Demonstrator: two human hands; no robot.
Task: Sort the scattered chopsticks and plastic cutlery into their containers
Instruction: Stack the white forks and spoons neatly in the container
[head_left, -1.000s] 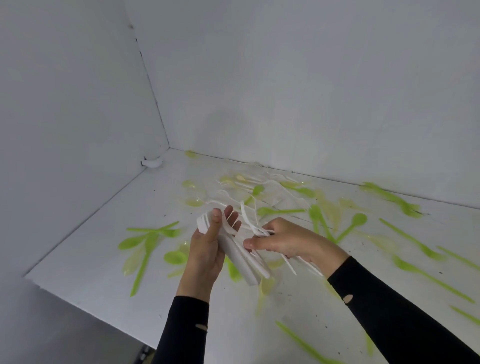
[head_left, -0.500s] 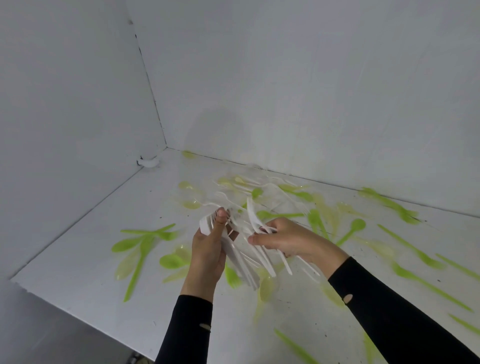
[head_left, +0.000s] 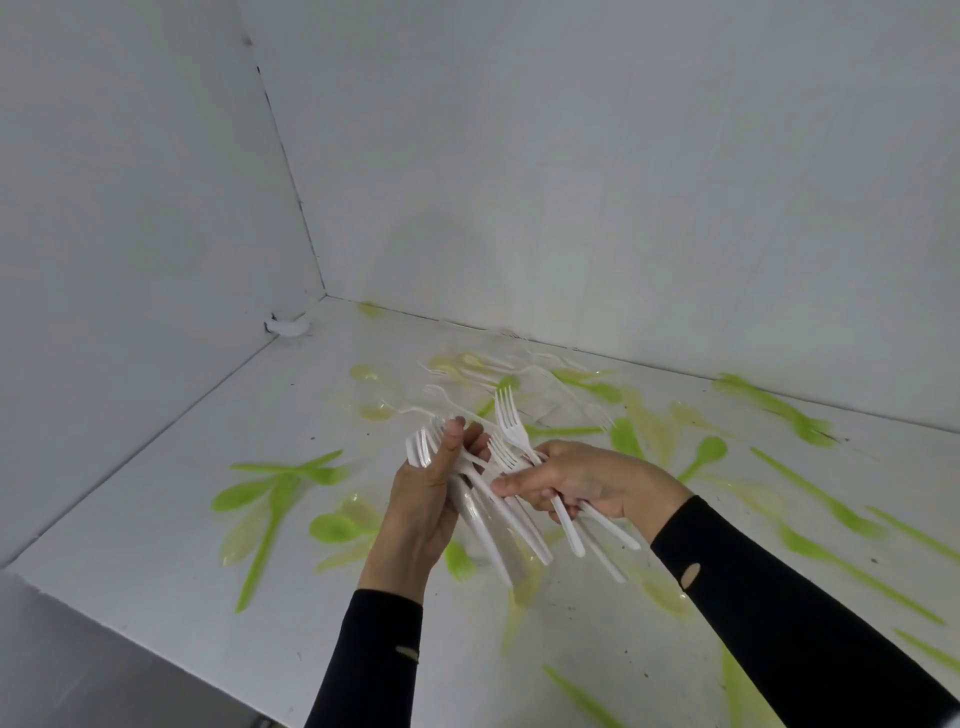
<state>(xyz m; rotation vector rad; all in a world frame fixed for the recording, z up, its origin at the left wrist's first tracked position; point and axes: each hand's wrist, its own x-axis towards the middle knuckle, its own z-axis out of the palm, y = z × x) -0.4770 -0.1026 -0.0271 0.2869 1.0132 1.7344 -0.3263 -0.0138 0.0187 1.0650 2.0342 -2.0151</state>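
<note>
White forks held above the table, tines pointing up and away, handles slanting down to the right. Left hand clamps thumb and fingers round a stacked bundle. Right hand pinches a few more, touching that bundle. Green cutlery lies scattered beneath.

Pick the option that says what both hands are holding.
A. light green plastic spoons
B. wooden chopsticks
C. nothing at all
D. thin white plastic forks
D: the left hand grips a bundle of thin white plastic forks and the right hand pinches a few more, while the light green plastic cutlery lies on the white table.
</note>
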